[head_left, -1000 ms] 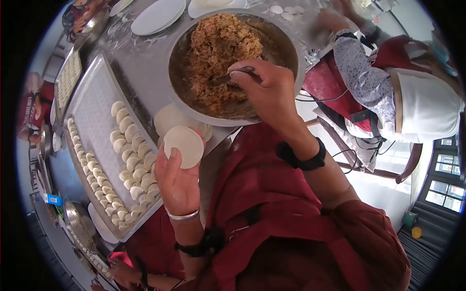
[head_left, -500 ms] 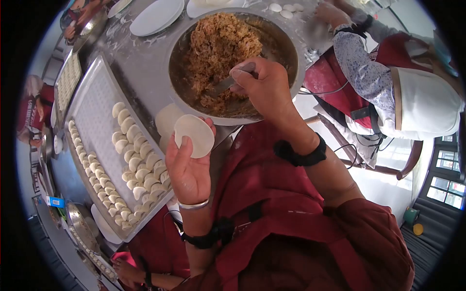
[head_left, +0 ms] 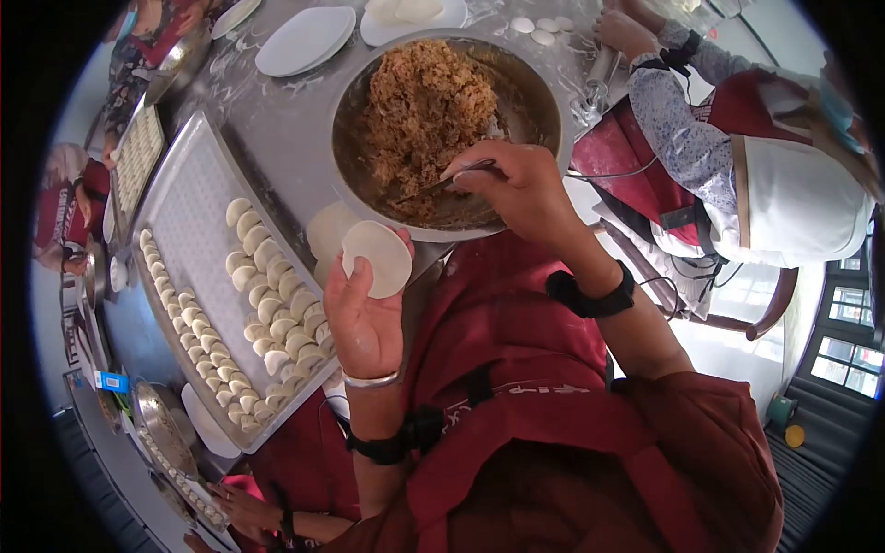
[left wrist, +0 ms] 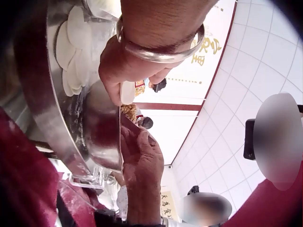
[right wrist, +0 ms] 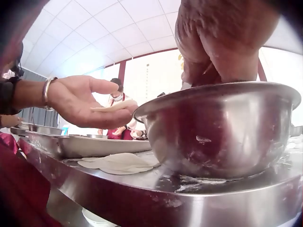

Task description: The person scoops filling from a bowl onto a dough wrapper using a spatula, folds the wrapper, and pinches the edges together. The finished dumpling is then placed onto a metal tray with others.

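My left hand (head_left: 369, 323) holds a round dumpling wrapper (head_left: 383, 263) close to the near side of a large metal bowl (head_left: 527, 97). In the right wrist view the wrapper (right wrist: 113, 107) lies across the nearly flat fingers, with the thumb raised above it. A mound of orange-brown minced filling (head_left: 429, 88) fills much of the bowl. Over the near rim, my right hand (head_left: 533, 194) pinches a narrow flat metal spatula (head_left: 435, 188) whose far end dips into the filling's near edge. In the right wrist view, the rim hides its fingertips.
Loose wrappers (head_left: 326, 229) lie on the table between the bowl and a metal tray (head_left: 194, 189), which holds rows of folded dumplings (head_left: 277, 309). White plates (head_left: 304, 41) and small dough pieces (head_left: 544, 37) stand at the back. Another person's forearm (head_left: 659, 101) works at the right.
My left hand has shifted right with the wrapper, nearer the bowl. The spatula has tilted from showing its flat face to nearly edge-on, its end still in the filling.
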Tool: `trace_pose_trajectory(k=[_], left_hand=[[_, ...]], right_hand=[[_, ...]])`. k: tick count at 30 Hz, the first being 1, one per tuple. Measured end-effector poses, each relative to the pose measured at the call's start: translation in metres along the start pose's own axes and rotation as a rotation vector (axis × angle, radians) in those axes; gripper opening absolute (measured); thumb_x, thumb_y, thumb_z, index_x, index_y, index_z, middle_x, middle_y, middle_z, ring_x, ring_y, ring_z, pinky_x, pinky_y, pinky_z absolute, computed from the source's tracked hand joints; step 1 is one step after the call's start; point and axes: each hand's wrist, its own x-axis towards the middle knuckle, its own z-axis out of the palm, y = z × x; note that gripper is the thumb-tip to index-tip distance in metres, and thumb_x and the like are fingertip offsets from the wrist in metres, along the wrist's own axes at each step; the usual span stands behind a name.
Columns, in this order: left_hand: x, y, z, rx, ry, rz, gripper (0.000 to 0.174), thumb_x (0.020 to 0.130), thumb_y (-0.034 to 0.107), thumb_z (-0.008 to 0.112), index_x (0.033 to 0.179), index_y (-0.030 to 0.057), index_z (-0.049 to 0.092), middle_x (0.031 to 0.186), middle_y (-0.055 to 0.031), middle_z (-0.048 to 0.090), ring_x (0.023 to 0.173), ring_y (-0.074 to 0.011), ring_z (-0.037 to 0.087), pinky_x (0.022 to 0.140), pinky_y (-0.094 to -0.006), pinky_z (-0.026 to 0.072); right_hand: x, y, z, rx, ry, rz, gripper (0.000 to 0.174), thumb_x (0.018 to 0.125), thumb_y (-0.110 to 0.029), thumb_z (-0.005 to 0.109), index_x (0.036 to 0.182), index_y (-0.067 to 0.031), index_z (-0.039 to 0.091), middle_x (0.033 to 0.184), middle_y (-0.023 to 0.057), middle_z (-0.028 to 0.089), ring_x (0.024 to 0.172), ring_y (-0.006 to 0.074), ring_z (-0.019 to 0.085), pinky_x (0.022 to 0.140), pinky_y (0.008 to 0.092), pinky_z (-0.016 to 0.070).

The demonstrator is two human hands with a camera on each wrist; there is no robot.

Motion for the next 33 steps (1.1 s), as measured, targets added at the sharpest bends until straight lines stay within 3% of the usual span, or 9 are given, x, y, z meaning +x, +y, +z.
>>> trace_pose_trajectory(k=[1,4,8,11,21,28,33], left_hand=[[0.000,0.000,-0.001,0.005,0.000,-0.001,0.039,0.095,0.014,0.056,0.126,-0.0079,0.047,0.119,-0.0192,0.059,0.118,-0.0342,0.057,0.104,-0.0439,0.0463],[-0.001,0.001,0.001,0.016,0.003,-0.012,0.039,0.095,0.014,0.056,0.126,-0.0077,0.047,0.119,-0.0188,0.059,0.118,-0.0337,0.057,0.103,-0.0432,0.0468],[0.002,0.003,0.003,0.024,0.023,-0.026,0.038,0.095,0.014,0.056,0.125,-0.0074,0.048,0.118,-0.0184,0.060,0.117,-0.0329,0.058,0.103,-0.0430,0.0474],[0.004,0.001,-0.004,0.047,-0.002,-0.018,0.040,0.098,0.016,0.052,0.129,-0.0083,0.045,0.124,-0.0225,0.057,0.120,-0.0360,0.055,0.107,-0.0483,0.0434],[0.005,0.002,0.000,0.060,0.018,-0.030,0.037,0.096,0.014,0.055,0.126,-0.0071,0.047,0.118,-0.0202,0.059,0.116,-0.0334,0.058,0.104,-0.0459,0.0461],[0.003,0.003,-0.001,0.007,0.020,-0.036,0.035,0.095,0.010,0.055,0.124,-0.0066,0.048,0.116,-0.0180,0.061,0.115,-0.0328,0.059,0.103,-0.0434,0.0473],[0.004,0.004,0.000,-0.030,0.009,-0.043,0.035,0.095,0.010,0.055,0.125,-0.0065,0.048,0.117,-0.0179,0.061,0.116,-0.0330,0.058,0.103,-0.0434,0.0464]], right_hand=[[-0.003,-0.001,-0.001,-0.006,0.012,-0.030,0.014,0.088,-0.009,0.065,0.094,0.0039,0.067,0.080,0.0102,0.071,0.070,0.0153,0.069,0.063,0.0273,0.0525],[-0.002,-0.005,-0.003,0.276,0.222,0.235,0.015,0.090,-0.009,0.065,0.095,0.0049,0.066,0.081,0.0103,0.070,0.071,0.0147,0.069,0.064,0.0262,0.0531],[0.007,-0.002,-0.003,0.204,0.186,0.359,0.017,0.091,-0.010,0.064,0.096,0.0065,0.065,0.081,0.0102,0.069,0.072,0.0146,0.070,0.064,0.0262,0.0552],[0.011,0.002,0.003,0.234,0.165,0.397,0.017,0.091,-0.009,0.064,0.096,0.0073,0.064,0.081,0.0105,0.069,0.071,0.0151,0.070,0.062,0.0268,0.0566],[0.019,0.005,0.001,0.406,0.096,0.505,0.019,0.091,-0.008,0.062,0.096,0.0100,0.061,0.082,0.0155,0.069,0.068,0.0192,0.071,0.060,0.0279,0.0587],[0.024,0.001,0.003,0.545,0.171,0.647,0.018,0.092,-0.008,0.060,0.097,0.0089,0.061,0.081,0.0166,0.069,0.067,0.0208,0.070,0.058,0.0288,0.0590],[0.022,0.001,0.012,0.299,0.145,0.427,0.015,0.092,-0.008,0.059,0.095,0.0062,0.062,0.080,0.0140,0.069,0.067,0.0203,0.070,0.059,0.0294,0.0567]])
